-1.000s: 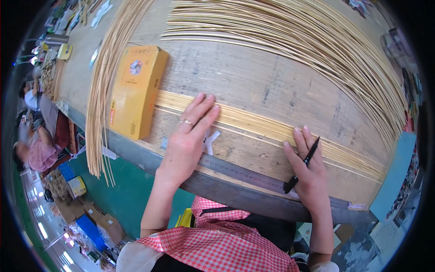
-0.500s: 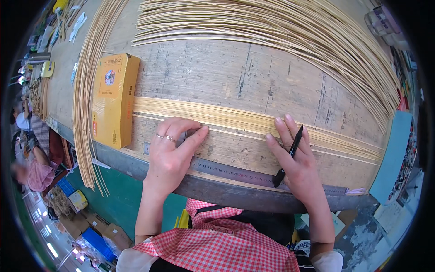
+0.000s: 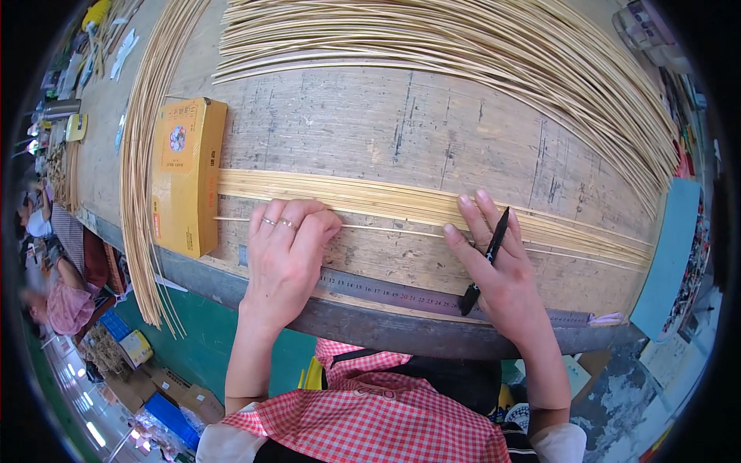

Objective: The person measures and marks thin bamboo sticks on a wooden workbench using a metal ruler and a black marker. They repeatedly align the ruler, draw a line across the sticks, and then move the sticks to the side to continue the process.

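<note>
Slender, flat, pale-yellow strips of a wood-like material lie side by side in a long row, just beyond the fingertips of the left hand and reaching under those of the right hand. Nearer to the person than this row, one single thin pale strip runs apart from it and passes beneath the curled fingers of the left hand, which seem to pinch it between thumb and forefinger, though they hide the exact contact. Its other knuckles are folded, and two metal rings show on them. The right hand has its fingers stretched forward, their tips resting on the row, and holds a slim black pen slantwise among them. To the left of the left hand stands a yellow-orange rectangular cardboard box, at which the row's left end meets the box's side; beyond it hangs a loose bundle of long tan strips. Between the hands, closer to the body, a grey metal ruler lies along the table edge. Well beyond both hands spreads a broad heap of long straw-coloured strips, and right of the right hand sits a blue-green flat-sided container.
</note>
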{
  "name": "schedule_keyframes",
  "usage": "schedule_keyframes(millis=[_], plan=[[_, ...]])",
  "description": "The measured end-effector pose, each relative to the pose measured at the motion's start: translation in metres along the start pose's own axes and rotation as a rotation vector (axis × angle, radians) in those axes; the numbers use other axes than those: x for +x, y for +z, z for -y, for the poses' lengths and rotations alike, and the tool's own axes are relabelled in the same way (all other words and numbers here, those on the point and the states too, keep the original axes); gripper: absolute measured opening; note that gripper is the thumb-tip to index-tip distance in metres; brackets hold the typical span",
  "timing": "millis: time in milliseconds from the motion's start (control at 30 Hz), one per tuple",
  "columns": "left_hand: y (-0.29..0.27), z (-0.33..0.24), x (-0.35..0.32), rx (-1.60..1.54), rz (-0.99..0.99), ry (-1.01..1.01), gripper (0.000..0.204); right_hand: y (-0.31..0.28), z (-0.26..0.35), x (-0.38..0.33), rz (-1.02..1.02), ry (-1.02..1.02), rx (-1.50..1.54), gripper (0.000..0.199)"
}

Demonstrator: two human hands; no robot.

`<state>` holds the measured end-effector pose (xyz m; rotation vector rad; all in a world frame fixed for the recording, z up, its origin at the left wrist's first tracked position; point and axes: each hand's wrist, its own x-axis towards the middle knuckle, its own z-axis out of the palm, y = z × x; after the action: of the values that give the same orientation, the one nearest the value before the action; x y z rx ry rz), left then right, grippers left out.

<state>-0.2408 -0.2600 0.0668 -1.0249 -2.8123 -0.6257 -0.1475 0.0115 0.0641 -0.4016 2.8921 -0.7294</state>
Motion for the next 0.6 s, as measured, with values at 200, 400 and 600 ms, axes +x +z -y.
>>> schedule_keyframes(millis=[200,400,600], plan=[[-0.004,0.0,0.001,0.022,-0.03,0.085,0.025,0.001,-0.001,-0.001,-0.007,-0.006,0.003,0.045],[0.006,-0.004,-0.006,-0.041,-0.12,0.069,0.026,0.0,0.0,0.0,-0.008,-0.009,0.006,0.043],[0.002,-0.01,-0.014,0.007,-0.063,0.056,0.032,0.001,-0.001,0.0,-0.007,-0.012,0.005,0.042]])
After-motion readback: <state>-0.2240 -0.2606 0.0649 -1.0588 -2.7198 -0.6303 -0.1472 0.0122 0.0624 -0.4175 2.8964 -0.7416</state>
